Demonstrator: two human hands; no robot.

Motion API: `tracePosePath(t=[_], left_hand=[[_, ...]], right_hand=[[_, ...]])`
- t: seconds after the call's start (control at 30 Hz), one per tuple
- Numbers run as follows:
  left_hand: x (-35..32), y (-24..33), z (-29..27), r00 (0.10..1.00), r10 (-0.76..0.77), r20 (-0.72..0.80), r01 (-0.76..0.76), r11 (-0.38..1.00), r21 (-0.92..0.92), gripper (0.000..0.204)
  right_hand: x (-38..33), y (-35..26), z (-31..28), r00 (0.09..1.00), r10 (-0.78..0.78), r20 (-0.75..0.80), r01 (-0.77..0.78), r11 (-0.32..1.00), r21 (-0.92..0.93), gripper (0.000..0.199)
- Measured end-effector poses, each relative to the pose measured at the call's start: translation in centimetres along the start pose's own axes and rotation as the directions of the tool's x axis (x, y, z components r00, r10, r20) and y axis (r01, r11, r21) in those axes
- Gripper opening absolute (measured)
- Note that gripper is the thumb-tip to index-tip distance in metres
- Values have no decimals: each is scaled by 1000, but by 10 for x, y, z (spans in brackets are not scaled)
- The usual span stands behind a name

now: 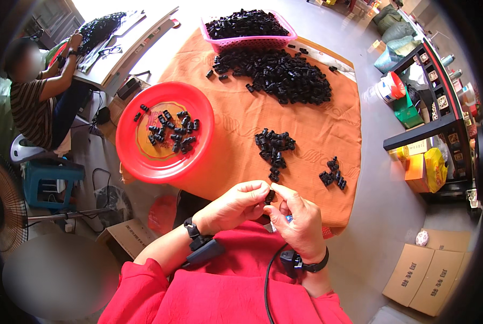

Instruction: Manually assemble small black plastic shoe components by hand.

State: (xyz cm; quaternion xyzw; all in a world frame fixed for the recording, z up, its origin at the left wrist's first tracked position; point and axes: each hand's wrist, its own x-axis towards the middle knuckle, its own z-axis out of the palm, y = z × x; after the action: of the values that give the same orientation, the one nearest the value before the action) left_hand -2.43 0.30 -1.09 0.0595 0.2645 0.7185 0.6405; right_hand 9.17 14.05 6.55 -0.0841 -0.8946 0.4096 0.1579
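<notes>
Both hands pinch one small black clip between their fingertips, left hand and right hand meeting. Loose clips lie just beyond the fingers on the orange cloth, within easy reach.

Plate left of basket (behind parts pile).

Pale floor, dark shelf, perhaps sunlit.

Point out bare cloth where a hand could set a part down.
Bare orange cloth lies between the red plate and the middle cluster, and right of that cluster above the small cluster. Crowded: the big pile below the pink basket.
</notes>
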Motion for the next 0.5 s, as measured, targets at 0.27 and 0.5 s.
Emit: tracePosePath(t=[0.27,0.5], left_hand=[[-3,5,11,1000,-23,16,23,998,-54,35],[-1,2,9,1000,-11,28,12,1000,-28,32]], right_hand=[[-2,9,8,999,-5,-48,8,999,46,41],[-3,7,5,997,73,16,-74,997,36,41]])
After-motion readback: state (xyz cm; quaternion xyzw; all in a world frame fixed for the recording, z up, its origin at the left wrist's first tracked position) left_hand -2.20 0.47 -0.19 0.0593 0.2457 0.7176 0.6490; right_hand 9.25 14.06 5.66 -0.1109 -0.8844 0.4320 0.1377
